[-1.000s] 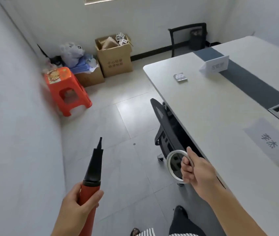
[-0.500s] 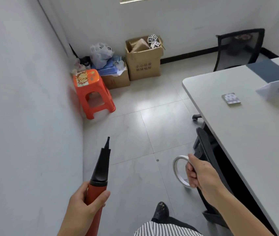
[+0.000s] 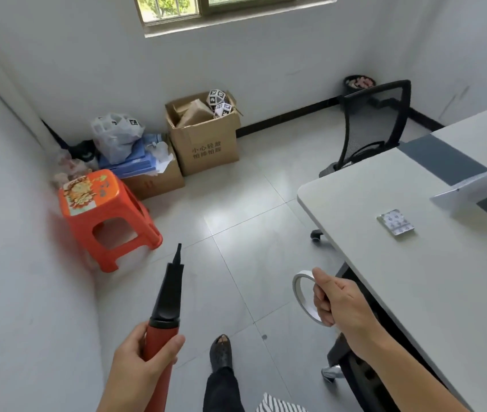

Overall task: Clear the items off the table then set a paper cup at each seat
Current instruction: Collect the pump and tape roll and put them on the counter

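Observation:
My left hand (image 3: 139, 368) grips a red hand pump (image 3: 165, 307) with a black nozzle that points up and away over the floor. My right hand (image 3: 342, 304) holds a white tape roll (image 3: 303, 295) by its rim, just left of the table's near edge. The grey table (image 3: 408, 281) fills the right side. On it lie a small silvery packet (image 3: 396, 223) and a folded white name card (image 3: 468, 193). No paper cup is in view.
An orange plastic stool (image 3: 102, 215) stands by the left wall. Behind it are cardboard boxes (image 3: 206, 135) and plastic bags (image 3: 116, 135) in the corner. A black mesh chair (image 3: 374, 123) stands at the table's far end, a dark bin (image 3: 358, 83) beyond it. Tiled floor lies ahead.
My view has swung left and forward, towards the corner with the stool and boxes. The table has slid to the right edge. Both hands keep their hold.

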Demonstrator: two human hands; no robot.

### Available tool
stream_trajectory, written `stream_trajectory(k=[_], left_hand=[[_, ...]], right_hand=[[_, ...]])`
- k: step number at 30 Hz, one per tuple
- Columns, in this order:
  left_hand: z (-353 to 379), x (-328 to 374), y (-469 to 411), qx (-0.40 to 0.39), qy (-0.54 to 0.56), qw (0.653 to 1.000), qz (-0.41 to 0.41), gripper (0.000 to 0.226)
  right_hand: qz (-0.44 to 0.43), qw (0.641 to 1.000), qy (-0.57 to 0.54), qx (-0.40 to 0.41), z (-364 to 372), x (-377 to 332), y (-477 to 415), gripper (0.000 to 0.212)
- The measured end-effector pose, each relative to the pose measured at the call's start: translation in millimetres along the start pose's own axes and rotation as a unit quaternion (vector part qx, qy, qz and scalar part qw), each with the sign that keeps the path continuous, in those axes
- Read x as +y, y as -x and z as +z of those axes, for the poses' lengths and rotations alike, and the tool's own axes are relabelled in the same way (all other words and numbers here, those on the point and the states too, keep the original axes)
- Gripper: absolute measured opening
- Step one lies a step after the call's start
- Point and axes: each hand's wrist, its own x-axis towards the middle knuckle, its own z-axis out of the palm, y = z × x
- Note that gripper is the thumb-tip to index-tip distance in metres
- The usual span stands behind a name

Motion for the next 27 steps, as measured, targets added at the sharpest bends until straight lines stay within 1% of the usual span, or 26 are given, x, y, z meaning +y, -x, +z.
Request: stream_trajectory(k=[4,7,10,14,20,23,27], left_hand=[[-5.3,46.9,-101.7,-0.061,-0.017,0.997,0.035,0.027],[-0.8,94.6,-163.7,-0.120,-0.038,0.990,0.070,0.031],[21.2,130.3,-215.6,-0.186,-0.069,0.975,0.097,0.022],[68.7,164.5,-261.6,-0.263,-0.081,0.955,0.111,0.023],[151.7,204.6,-295.9,-0.350,-0.103,0.924,0.114,0.027],[188.2,230.2,-312.0,-0.371,-0.120,0.913,0.117,0.031],[233.5,274.4,-333.0,-0.394,-0.145,0.900,0.117,0.036]], right_hand=[[0.041,0.992,-0.040,0.113,-2.1,-13.9,-40.7,0.047],[0.035,0.984,-0.066,0.160,3.0,-32.7,-61.3,0.048],[0.031,0.975,-0.074,0.207,5.7,-46.9,-75.3,0.052],[0.047,0.955,-0.097,0.277,-4.3,-48.9,-87.2,0.047],[0.063,0.904,-0.156,0.392,-56.8,-43.4,-125.2,0.035],[0.069,0.889,-0.213,0.400,-92.8,-50.1,-160.5,0.029],[0.059,0.867,-0.359,0.340,-130.6,-75.7,-223.7,0.026]])
